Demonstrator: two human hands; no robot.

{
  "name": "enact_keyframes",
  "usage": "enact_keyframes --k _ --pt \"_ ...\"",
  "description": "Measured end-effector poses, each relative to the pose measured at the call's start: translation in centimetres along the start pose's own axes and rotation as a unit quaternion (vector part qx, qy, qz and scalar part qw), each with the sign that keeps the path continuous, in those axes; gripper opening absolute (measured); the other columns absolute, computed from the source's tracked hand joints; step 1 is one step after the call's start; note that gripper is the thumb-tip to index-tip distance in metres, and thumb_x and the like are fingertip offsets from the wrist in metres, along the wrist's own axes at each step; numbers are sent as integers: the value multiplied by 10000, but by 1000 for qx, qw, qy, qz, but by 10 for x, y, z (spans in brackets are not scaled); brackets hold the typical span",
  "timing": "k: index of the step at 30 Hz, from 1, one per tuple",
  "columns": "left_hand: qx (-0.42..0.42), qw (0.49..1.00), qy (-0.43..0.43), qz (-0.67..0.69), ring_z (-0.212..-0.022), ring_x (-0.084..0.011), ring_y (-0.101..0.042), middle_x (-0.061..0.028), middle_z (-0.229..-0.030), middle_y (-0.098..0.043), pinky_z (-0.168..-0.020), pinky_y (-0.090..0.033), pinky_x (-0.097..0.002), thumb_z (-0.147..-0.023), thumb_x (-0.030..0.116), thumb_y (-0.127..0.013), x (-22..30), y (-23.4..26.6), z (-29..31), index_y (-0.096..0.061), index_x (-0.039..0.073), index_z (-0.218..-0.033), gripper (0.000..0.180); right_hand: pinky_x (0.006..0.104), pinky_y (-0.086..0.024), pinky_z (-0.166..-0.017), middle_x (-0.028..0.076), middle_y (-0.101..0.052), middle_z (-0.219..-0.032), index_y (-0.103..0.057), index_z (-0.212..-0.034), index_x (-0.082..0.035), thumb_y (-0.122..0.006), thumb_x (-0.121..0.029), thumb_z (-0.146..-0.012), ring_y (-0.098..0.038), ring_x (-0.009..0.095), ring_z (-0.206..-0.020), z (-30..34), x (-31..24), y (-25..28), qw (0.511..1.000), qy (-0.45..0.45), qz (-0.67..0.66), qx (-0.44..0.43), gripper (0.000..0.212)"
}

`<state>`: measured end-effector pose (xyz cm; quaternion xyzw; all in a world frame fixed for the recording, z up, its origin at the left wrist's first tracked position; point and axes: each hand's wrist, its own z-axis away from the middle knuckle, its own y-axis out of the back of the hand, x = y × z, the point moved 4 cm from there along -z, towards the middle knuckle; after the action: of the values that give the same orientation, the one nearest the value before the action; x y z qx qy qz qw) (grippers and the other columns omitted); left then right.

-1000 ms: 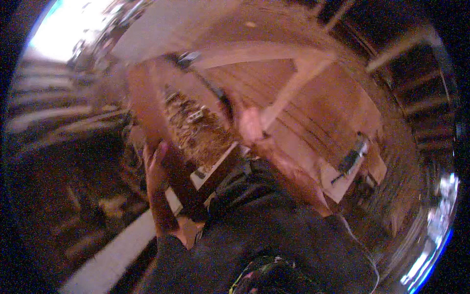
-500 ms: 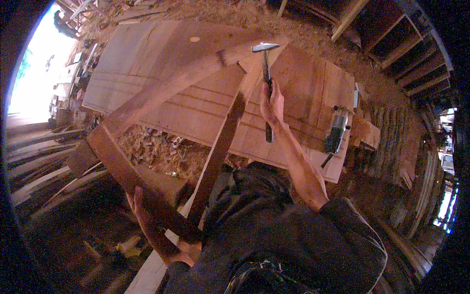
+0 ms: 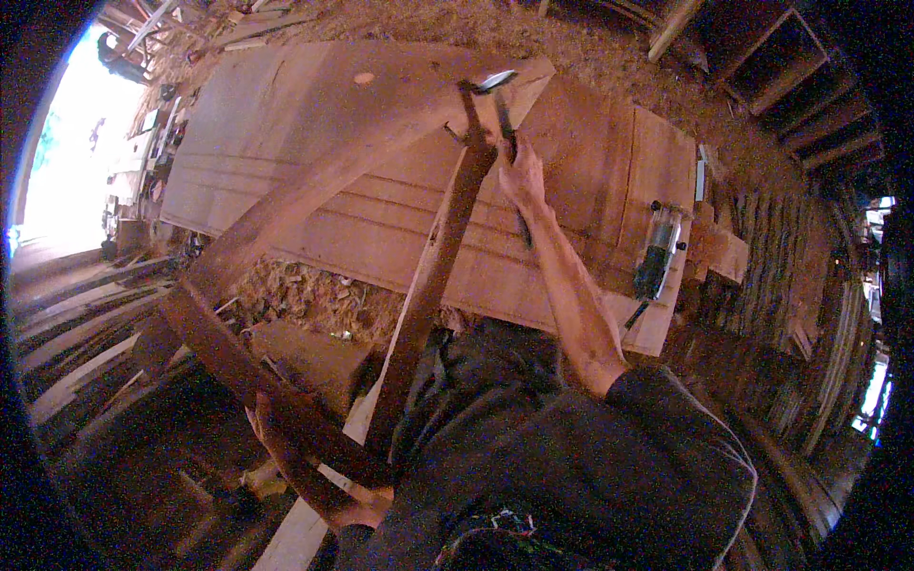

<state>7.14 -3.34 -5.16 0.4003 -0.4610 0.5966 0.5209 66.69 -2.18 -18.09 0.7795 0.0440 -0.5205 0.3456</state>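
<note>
My right hand (image 3: 522, 179) is closed round the handle of a hammer (image 3: 505, 119). Its bright metal head is over the far corner of a wooden frame (image 3: 328, 181), close to where boards meet; whether it touches the wood I cannot tell. The frame's long boards reach from the far corner back toward my body. At the lower left, my left hand (image 3: 259, 419) grips the frame's near left board (image 3: 238, 352), fingers along its outer edge, with part of the hand hidden behind the wood. The frame's far end lies over a broad wooden tabletop (image 3: 238, 124).
A clear-bodied cylindrical tool with a dark end (image 3: 657, 252) lies at the tabletop's right edge. Stacked boards (image 3: 781, 257) stand to the right, and more planks (image 3: 76, 333) lie at the left. Wood shavings (image 3: 400, 33) cover the floor beyond. Wooden shelving (image 3: 795, 81) rises at the far right.
My right hand and the hammer have moved a little left and away from me, and the hammer head is tilted more. My left hand keeps its grip on the frame, which has shifted slightly.
</note>
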Motion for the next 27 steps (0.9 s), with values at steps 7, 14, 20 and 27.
enact_keyframes --k 7,14,20,27 --pt "22 998 -18 -62 -689 -355 -683 -195 -913 -672 -652 -600 -483 -942 370 -657 5 -6 8 -505 1 -1318 548 576 -538 -721 318 -690 -968 -535 -1301 35 -567 -318 -1025 -665 529 -881 -3 15 -6 999 14 27 41 449" --pt "-46 999 -10 -9 -744 -342 -683 -182 -959 -670 -671 -605 -479 -931 335 -684 6 0 3 -509 13 -1298 518 570 -516 -808 302 -687 -997 -582 -1222 9 -537 -310 -1036 -659 513 -970 -14 16 -2 999 -32 26 -4 372" --pt "-31 999 -13 -13 -815 -352 -682 -192 -1037 -652 -708 -617 -519 -908 342 -725 -8 14 -4 -488 21 -1332 583 572 -528 -810 278 -701 -1009 -564 -1313 -15 -542 -336 -1036 -673 501 -941 -7 13 5 997 32 36 59 425" --pt "71 997 -18 -29 -797 -370 -676 -203 -1110 -621 -744 -625 -560 -913 330 -719 19 -11 16 -436 12 -1377 630 560 -566 -656 265 -721 -920 -486 -1399 -12 -594 -264 -1023 -688 496 -764 57 -31 -11 995 79 -44 -49 466"
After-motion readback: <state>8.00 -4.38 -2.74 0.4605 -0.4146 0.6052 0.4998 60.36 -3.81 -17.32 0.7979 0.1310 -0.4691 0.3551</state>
